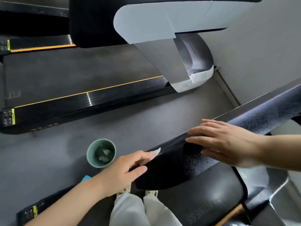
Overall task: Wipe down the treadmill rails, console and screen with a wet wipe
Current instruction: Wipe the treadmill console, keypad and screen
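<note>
From the head camera, the left hand (125, 165) presses a white wet wipe (154, 153) against the near end of the black treadmill rail (175, 162), thumb on top and fingers (143, 154) curled over the wipe; the right hand (224, 142) lies flat on the same rail further along, fingers straight and slightly spread; on the grey floor (48, 152) just left of the rail stands a green bin (91, 159) holding crumpled used wipes (104, 156); a neighbouring treadmill (81, 98) stretches beyond.
</note>
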Demonstrator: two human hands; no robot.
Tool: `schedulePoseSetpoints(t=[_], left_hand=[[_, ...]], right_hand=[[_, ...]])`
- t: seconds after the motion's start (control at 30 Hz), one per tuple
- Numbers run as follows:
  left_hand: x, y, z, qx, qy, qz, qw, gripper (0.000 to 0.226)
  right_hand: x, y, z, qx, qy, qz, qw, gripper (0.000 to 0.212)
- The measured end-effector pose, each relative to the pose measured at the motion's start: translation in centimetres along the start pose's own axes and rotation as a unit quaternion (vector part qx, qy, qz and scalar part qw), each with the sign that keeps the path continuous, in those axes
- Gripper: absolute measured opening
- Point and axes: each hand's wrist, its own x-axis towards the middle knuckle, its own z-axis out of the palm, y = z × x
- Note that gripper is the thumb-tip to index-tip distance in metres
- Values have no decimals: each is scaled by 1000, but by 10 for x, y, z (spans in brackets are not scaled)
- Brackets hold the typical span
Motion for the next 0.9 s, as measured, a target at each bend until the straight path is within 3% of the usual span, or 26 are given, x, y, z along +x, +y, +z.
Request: schedulePoseSetpoints(t=[0.17,0.33,0.5,0.63,0.9], left_hand=[[26,14,2,4,-31,40,999,46],[28,5,8,-22,-20,74,997,39],[-12,-44,14,-118,41,-11,992,45],[-12,-45,32,-123,90,-36,988,41],[17,-9,36,-100,93,50,989,35]], right_hand=[[21,-3,8,7,-2,34,999,48],[30,-5,24,12,-13,41,999,49],[37,-3,29,3,-26,15,1000,54],[42,-7,31,-10,-33,2,999,56],[39,-7,30,-18,-10,-13,1000,57]])
